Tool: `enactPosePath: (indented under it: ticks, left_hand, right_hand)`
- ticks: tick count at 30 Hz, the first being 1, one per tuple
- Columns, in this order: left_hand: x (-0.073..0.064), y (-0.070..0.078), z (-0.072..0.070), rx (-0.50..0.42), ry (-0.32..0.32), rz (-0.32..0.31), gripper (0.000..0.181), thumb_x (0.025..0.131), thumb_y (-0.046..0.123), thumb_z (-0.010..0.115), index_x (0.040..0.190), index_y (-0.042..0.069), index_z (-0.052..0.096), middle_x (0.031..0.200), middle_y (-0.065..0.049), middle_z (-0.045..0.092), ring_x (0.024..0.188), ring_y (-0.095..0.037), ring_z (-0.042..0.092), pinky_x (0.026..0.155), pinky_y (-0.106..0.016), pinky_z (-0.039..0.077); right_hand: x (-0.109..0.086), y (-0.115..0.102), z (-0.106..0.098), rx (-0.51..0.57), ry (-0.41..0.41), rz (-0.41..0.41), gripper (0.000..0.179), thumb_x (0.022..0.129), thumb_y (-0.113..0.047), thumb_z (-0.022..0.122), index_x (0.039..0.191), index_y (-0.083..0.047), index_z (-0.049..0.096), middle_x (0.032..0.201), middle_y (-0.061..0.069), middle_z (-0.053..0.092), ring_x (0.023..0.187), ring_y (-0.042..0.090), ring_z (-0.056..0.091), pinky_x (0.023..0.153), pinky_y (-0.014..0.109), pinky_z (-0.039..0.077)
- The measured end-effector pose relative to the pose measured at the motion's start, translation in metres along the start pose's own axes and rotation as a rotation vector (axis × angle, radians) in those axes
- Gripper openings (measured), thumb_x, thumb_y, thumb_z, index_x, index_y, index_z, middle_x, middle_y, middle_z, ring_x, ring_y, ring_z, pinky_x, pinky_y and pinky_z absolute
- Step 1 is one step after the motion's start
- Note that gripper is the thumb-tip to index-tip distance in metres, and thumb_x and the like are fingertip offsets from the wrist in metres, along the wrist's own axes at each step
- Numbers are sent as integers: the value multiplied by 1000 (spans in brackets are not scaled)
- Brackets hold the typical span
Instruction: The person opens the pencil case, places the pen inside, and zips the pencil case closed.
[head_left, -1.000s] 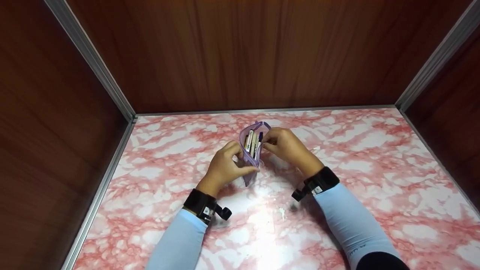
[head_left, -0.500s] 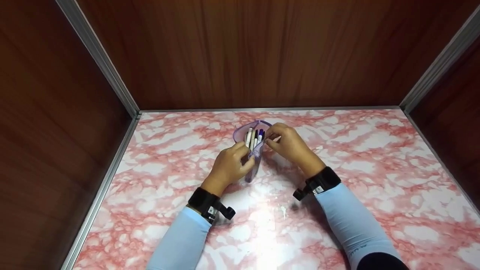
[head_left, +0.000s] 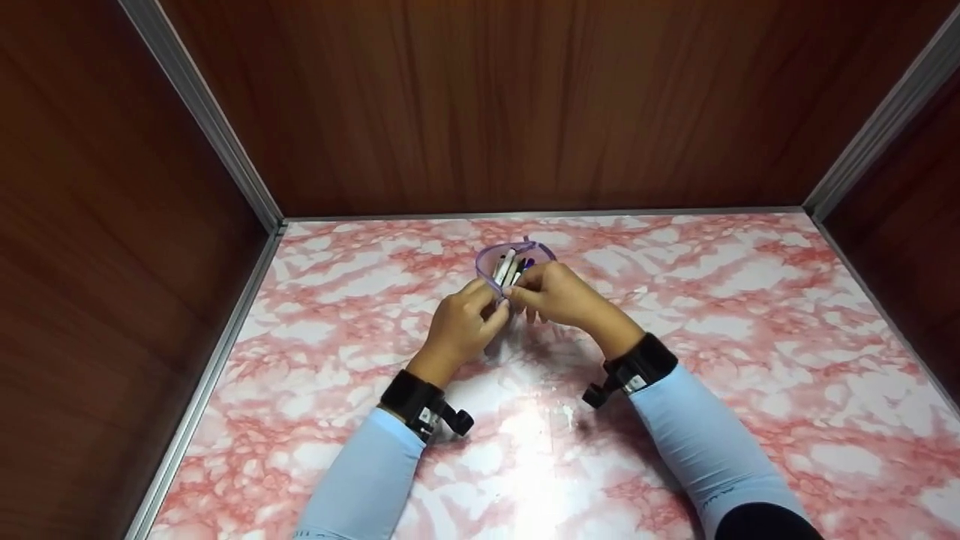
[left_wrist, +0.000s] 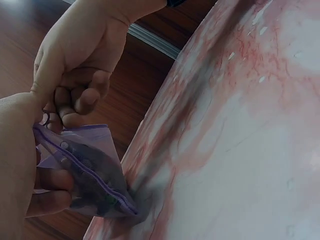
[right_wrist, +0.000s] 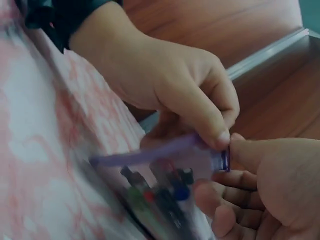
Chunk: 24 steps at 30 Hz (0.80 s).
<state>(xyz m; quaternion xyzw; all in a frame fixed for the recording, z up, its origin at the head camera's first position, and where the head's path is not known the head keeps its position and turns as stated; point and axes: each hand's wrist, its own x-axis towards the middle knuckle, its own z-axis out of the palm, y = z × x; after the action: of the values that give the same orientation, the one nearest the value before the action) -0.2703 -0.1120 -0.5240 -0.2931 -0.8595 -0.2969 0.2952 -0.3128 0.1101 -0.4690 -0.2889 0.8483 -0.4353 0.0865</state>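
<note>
A purple see-through mesh zip pouch (left_wrist: pixel 97 167) stands upright with its mouth agape. Several pens (head_left: pixel 507 268) poke up inside it, and their coloured parts show through the mesh in the right wrist view. My left hand (head_left: pixel 459 324) pinches the pouch's near top corner between thumb and fingers. Right beside it, my right hand (head_left: pixel 564 297) pinches the same corner, thumb tip almost against the left thumb. A small purple zip pull (right_wrist: pixel 226 159) shows between the hands in the right wrist view. The right hand hides part of the pouch's right side in the head view.
The table (head_left: pixel 360 300) has a red-and-white marbled top. Dark wood panels (head_left: pixel 480 105) rise at the back and both sides, with metal strips along their edges. Each wrist wears a black camera band (head_left: pixel 640 367).
My right hand has moved from the pouch's right side leftward to its near corner. The left hand has shifted slightly up and right, its grip closing on that corner.
</note>
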Motion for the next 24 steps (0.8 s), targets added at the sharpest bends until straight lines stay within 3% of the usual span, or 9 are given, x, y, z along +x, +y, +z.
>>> enactPosePath:
  ticks: [5, 12, 18, 24]
  left_hand:
    - [1, 2, 0, 18, 17, 8, 17, 105, 21, 72, 95, 8, 71, 97, -8, 73, 70, -23, 68, 63, -41, 61]
    - [1, 4, -1, 135, 49, 79, 16, 105, 21, 70, 99, 6, 71, 99, -9, 73, 63, -27, 64, 58, -43, 60]
    - [1, 5, -2, 188, 98, 169, 14, 100, 18, 70, 93, 7, 67, 95, -8, 71, 61, -23, 65, 55, -39, 60]
    - [2, 8, -5, 176, 114, 260, 13, 95, 14, 71, 87, 8, 64, 91, -7, 69, 59, -20, 63, 53, -36, 59]
  right_hand:
    - [1, -1, 1, 53, 99, -12, 25, 109, -16, 76, 90, -1, 76, 72, 15, 73, 58, 14, 64, 51, 21, 47]
    - [4, -7, 1, -42, 172, -71, 30, 108, -14, 78, 80, -7, 70, 69, -3, 62, 61, 11, 58, 55, 21, 43]
    - [16, -8, -6, -170, 225, -39, 22, 108, -14, 78, 88, -3, 77, 78, 4, 68, 68, 10, 57, 61, 22, 46]
    - [40, 6, -27, -311, 290, -21, 22, 109, -17, 77, 96, 0, 79, 90, 16, 77, 79, 28, 68, 72, 38, 54]
